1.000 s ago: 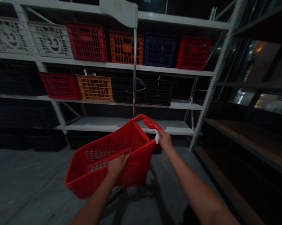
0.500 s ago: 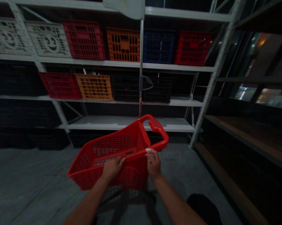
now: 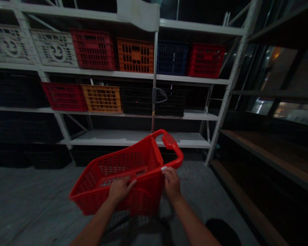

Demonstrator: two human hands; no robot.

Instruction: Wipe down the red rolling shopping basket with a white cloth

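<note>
A red plastic shopping cart (image 3: 146, 196) with mesh sides stands in front of me, its basket end to the left. Its looped red handle (image 3: 179, 159) rises at the right. My left hand (image 3: 120, 189) is closed over the near rim, fingers inside the basket and thumb along the edge. At the rear corner below the handle, my right hand (image 3: 172, 181) has its fingers curled, pinching a small white wad (image 3: 164, 168) against the rim. What the wad is made of cannot be made out. The basket's visible floor holds nothing I can see.
Behind the cart stands a white metal rack (image 3: 133, 74) with red, orange, blue, white and black crates. A pole with a grey grip (image 3: 159, 95) and a hanging white sheet (image 3: 138, 13) rises beyond the cart. Dark wooden shelves (image 3: 266, 160) line the right side.
My right hand has shifted slightly right and down, still at the rear corner. The left hand has slid a little left along the rim. The view has tilted up slightly.
</note>
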